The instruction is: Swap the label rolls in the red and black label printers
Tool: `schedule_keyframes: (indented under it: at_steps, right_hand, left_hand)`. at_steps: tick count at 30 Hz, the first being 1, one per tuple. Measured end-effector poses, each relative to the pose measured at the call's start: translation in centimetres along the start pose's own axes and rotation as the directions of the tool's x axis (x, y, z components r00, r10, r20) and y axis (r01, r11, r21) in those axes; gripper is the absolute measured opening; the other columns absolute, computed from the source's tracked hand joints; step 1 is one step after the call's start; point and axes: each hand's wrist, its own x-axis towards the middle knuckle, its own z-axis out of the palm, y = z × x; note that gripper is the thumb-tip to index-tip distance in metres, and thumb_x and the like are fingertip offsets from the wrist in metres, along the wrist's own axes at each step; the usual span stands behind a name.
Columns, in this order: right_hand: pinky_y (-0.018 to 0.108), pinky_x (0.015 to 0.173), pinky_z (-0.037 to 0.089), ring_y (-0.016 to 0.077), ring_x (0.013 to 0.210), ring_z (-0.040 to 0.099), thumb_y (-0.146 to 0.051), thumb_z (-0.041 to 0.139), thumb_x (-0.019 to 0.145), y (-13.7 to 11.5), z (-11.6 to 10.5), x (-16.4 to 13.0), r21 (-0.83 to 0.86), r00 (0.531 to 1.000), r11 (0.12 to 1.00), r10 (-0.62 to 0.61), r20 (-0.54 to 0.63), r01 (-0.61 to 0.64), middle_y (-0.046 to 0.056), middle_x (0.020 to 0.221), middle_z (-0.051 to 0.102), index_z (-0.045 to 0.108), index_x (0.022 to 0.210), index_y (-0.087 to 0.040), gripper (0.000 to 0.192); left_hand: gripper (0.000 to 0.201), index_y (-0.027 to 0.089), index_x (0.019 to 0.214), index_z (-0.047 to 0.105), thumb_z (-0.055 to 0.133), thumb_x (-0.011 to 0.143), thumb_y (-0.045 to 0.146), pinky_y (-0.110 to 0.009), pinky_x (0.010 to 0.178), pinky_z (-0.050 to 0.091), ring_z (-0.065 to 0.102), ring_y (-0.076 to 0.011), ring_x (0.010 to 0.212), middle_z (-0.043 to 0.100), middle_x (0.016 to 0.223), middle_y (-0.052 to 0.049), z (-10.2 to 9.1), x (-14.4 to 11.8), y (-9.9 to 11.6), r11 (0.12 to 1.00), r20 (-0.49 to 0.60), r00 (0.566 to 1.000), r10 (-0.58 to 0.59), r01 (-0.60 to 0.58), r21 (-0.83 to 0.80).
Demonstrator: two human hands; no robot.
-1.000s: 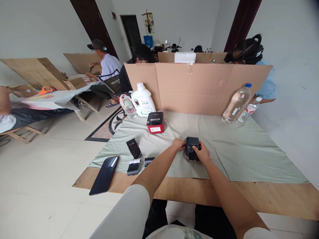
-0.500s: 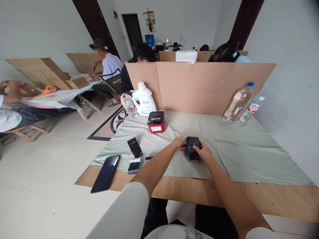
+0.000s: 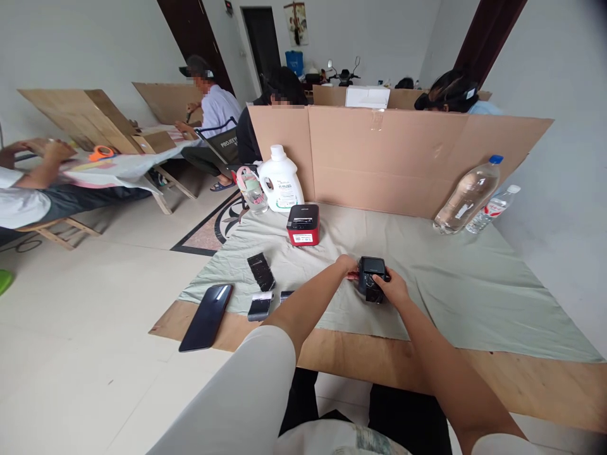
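Observation:
A boxy black device (image 3: 372,268) with a flat dark top panel and a shiny lower front is between my hands over the cloth. My right hand (image 3: 391,285) grips its right side, the thumb lying across the front. On the left side, the curled fingers of my left hand (image 3: 348,265) press against the device; their tips are partly hidden. To the left lie a black wrapped block (image 3: 261,272) and a black item with a silvery top (image 3: 260,306). Another small dark item (image 3: 286,295) is partly covered by my left forearm.
A black-and-red box (image 3: 303,226), white jug (image 3: 281,180) and glass bottle (image 3: 255,194) stand at back left. A dark phone (image 3: 206,317) lies near the front edge. Two clear bottles, one large (image 3: 467,197) and one small (image 3: 493,210), lean right by a cardboard screen (image 3: 379,161). Other people sit beyond.
The camera view has shifted a little, so the scene sits further right and slightly higher. Both hands stay at the black device, with no clear change in their hold.

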Motion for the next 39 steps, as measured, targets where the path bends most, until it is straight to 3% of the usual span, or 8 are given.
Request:
schedule_keyframes:
  at_steps: [3, 7, 13, 20, 25, 31, 35, 39]
  right_hand:
    - [0.037, 0.087, 0.047, 0.0267, 0.105, 0.06, -0.045, 0.059, 0.077, -0.2, -0.2, 0.0, -0.005, 1.0, 1.0, 0.005, 0.006, -0.005, 0.012, 0.117, 0.064, 0.054, 0.126, -0.017, 0.057]
    - [0.035, 0.084, 0.047, 0.0251, 0.1, 0.062, -0.042, 0.059, 0.077, -0.2, -0.2, 0.1, 0.022, 1.0, 1.0, -0.022, 0.021, 0.022, 0.012, 0.112, 0.066, 0.055, 0.125, -0.017, 0.054]
    - [0.034, 0.081, 0.048, 0.0229, 0.094, 0.064, -0.044, 0.054, 0.08, 0.2, 0.0, 0.4, 0.058, 0.997, 0.996, -0.07, -0.013, 0.071, 0.009, 0.106, 0.067, 0.059, 0.119, -0.019, 0.047]
    - [0.032, 0.088, 0.046, 0.0188, 0.096, 0.063, -0.034, 0.047, 0.083, 0.6, 0.0, 1.6, 0.113, 0.996, 0.991, -0.072, -0.043, 0.077, 0.009, 0.116, 0.064, 0.055, 0.123, -0.019, 0.043]
    - [0.031, 0.086, 0.047, 0.0179, 0.096, 0.063, -0.041, 0.044, 0.086, 1.0, -0.3, 1.5, 0.162, 0.994, 0.982, -0.091, -0.066, 0.101, 0.01, 0.117, 0.063, 0.05, 0.125, -0.018, 0.045]
    - [0.034, 0.093, 0.041, 0.0213, 0.105, 0.056, -0.03, 0.044, 0.086, -0.1, -1.6, 1.4, -0.148, 0.963, 0.964, -0.239, -0.124, 0.22, 0.007, 0.109, 0.065, 0.062, 0.106, -0.02, 0.029]
    - [0.036, 0.098, 0.035, 0.023, 0.108, 0.051, -0.023, 0.045, 0.087, -1.8, -2.1, 1.9, -0.355, 0.91, 0.849, -0.414, 0.012, 0.391, 0.008, 0.114, 0.065, 0.064, 0.111, -0.019, 0.03]
    - [0.039, 0.09, 0.037, 0.0277, 0.107, 0.05, -0.026, 0.053, 0.085, -3.4, -2.0, 2.7, -0.516, 0.927, 0.776, -0.354, 0.12, 0.363, 0.01, 0.108, 0.066, 0.068, 0.104, -0.023, 0.025]
  left_hand:
    - [0.005, 0.013, 0.076, 0.066, 0.062, 0.074, 0.012, -0.027, 0.056, 0.053, 0.065, -0.0172, 0.055, 0.066, 0.058, -0.003, -0.1, -0.6, 0.3, 0.996, 0.027, 0.996, -0.08, 0.079, 0.033]
    - [0.021, 0.014, 0.092, 0.067, 0.057, 0.074, 0.008, -0.028, 0.067, 0.054, 0.068, -0.0185, 0.071, 0.071, 0.077, -0.005, -0.1, -1.9, 0.1, 0.997, -0.019, 1.0, -0.021, 0.022, 0.073]
    - [0.042, 0.018, 0.112, 0.064, 0.054, 0.074, 0.005, -0.029, 0.096, 0.044, 0.06, -0.0188, 0.107, 0.064, 0.118, -0.007, 0.0, -2.3, -1.1, 0.921, -0.155, 0.917, 0.367, -0.334, 0.202]
    - [0.056, 0.019, 0.121, 0.056, 0.06, 0.067, 0.002, -0.032, 0.101, 0.04, 0.048, -0.0203, 0.123, 0.056, 0.129, -0.008, 0.0, -1.0, -1.8, 0.889, -0.051, 0.889, 0.455, -0.457, -0.038]
    - [0.039, 0.016, 0.114, 0.059, 0.06, 0.076, 0.011, -0.03, 0.094, 0.044, 0.057, -0.0172, 0.108, 0.062, 0.118, -0.009, -0.1, -0.1, -0.9, 0.88, -0.069, 0.888, 0.454, -0.459, -0.122]
    - [0.025, 0.016, 0.103, 0.064, 0.052, 0.086, 0.03, -0.029, 0.085, 0.046, 0.061, -0.0177, 0.092, 0.069, 0.096, -0.007, 0.4, 0.8, 0.0, 0.925, -0.211, 0.901, 0.38, -0.371, 0.08]
    - [0.027, 0.016, 0.1, 0.064, 0.047, 0.089, 0.033, -0.029, 0.084, 0.044, 0.061, -0.019, 0.092, 0.069, 0.096, -0.007, 0.9, 0.3, 0.5, 0.934, -0.269, 0.898, 0.347, -0.305, 0.187]
    - [0.022, 0.015, 0.103, 0.062, 0.052, 0.087, 0.026, -0.029, 0.086, 0.043, 0.061, -0.0193, 0.096, 0.068, 0.101, -0.009, 1.2, -0.9, 0.5, 0.952, -0.319, 0.901, 0.293, -0.246, 0.179]
